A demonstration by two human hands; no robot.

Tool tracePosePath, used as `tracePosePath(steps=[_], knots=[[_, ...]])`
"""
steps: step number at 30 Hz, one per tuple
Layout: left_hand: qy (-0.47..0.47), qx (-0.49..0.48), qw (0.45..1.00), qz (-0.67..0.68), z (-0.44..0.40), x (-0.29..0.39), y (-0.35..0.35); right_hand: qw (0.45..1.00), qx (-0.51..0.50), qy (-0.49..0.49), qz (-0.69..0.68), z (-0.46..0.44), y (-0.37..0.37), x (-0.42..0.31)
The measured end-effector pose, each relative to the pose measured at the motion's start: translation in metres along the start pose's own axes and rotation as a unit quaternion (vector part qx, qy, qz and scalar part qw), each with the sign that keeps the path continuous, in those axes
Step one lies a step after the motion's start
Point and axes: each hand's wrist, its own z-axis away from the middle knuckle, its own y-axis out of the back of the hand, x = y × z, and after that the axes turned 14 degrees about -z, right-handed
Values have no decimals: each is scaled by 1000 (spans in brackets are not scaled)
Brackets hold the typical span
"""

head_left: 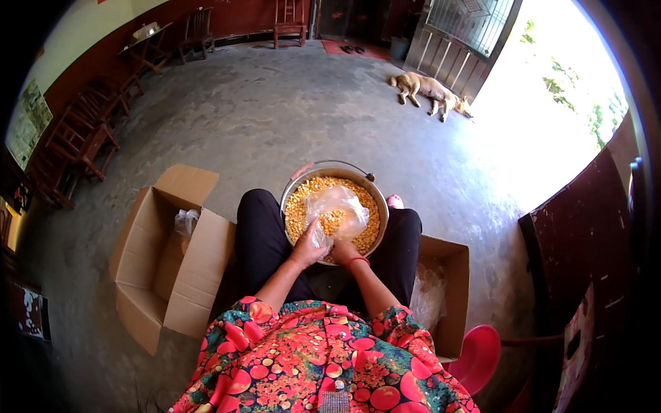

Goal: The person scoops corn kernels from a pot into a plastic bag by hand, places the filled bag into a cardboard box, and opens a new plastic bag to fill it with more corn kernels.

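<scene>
Between my knees stands a metal bucket [383,219] filled with yellow corn kernels [318,184]. A clear plastic bag [352,206] lies over the kernels, with some corn showing at its middle. My left hand [308,248] is closed on the near left edge of this bag. Right beside it, at the bucket's near side, my right hand [343,252] is curled with its fingers pointing down; whatever it holds is hidden. A red band circles the right wrist.
An open cardboard box [141,258] with a bagged item [186,221] stands left. Another box [456,296] on the right holds plastic bags [428,292]. A pink basin [478,358] is behind it. A dog [430,89] lies by the open door [461,48]; wooden chairs [86,131] line the wall.
</scene>
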Motion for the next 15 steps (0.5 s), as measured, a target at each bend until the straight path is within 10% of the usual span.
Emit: tracePosePath(steps=[4,5,15], knots=[[1,5,997,-76,-1,-1,2,990,-5,-21,-138,13,22,-9],[-3,16,997,-70,-1,-3,3,932,-50,-161,-320,24,39,-28],[29,7,995,-100,-2,-10,0,635,-42,-226,-737,36,69,-29]])
